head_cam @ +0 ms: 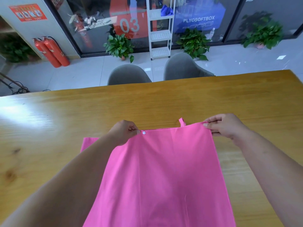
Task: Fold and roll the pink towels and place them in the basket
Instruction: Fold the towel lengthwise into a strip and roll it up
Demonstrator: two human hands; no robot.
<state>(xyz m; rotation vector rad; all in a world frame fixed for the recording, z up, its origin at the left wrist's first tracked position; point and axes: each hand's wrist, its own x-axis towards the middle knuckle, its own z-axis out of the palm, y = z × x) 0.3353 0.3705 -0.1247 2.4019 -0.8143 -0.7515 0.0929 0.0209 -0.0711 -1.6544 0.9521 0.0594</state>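
A pink towel point(164, 169) is stretched between my hands above the wooden table point(65, 128) and runs down out of the bottom of the view. My left hand point(123, 132) pinches its far left corner, beside a white snap button point(144, 132). My right hand point(224, 126) pinches the far right corner. A small pink loop point(182, 122) sticks up from the far edge. A second patch of pink cloth point(88, 143) shows on the table beyond my left forearm, mostly hidden. No basket is in view.
Two grey chairs point(127, 74) point(182, 66) stand at the table's far edge. Beyond them are a white shelf rack point(160, 30), potted plants point(119, 46) and two red fire extinguishers point(52, 51) by a glass wall.
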